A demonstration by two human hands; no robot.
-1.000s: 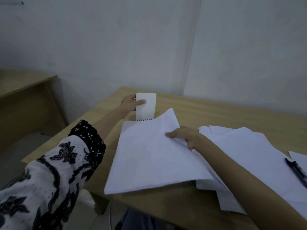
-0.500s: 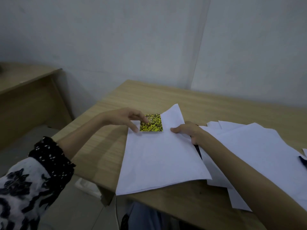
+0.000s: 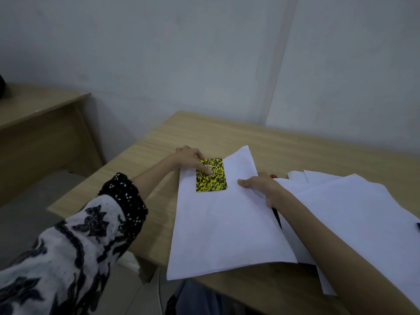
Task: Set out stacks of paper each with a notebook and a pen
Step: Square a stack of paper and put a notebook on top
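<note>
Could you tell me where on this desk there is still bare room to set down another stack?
Bare wood runs along the desk's far edge by the wall, beyond the notebook and both hands. A small strip lies left of the near stack. The right side is crowded with overlapping sheets.

Plain office room; two wooden desks (image 3: 227,137) against bare white walls (image 3: 159,53).

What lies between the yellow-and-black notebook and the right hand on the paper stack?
Only bare white paper of the stack separates the notebook from the right hand, as the head view shows.
</note>
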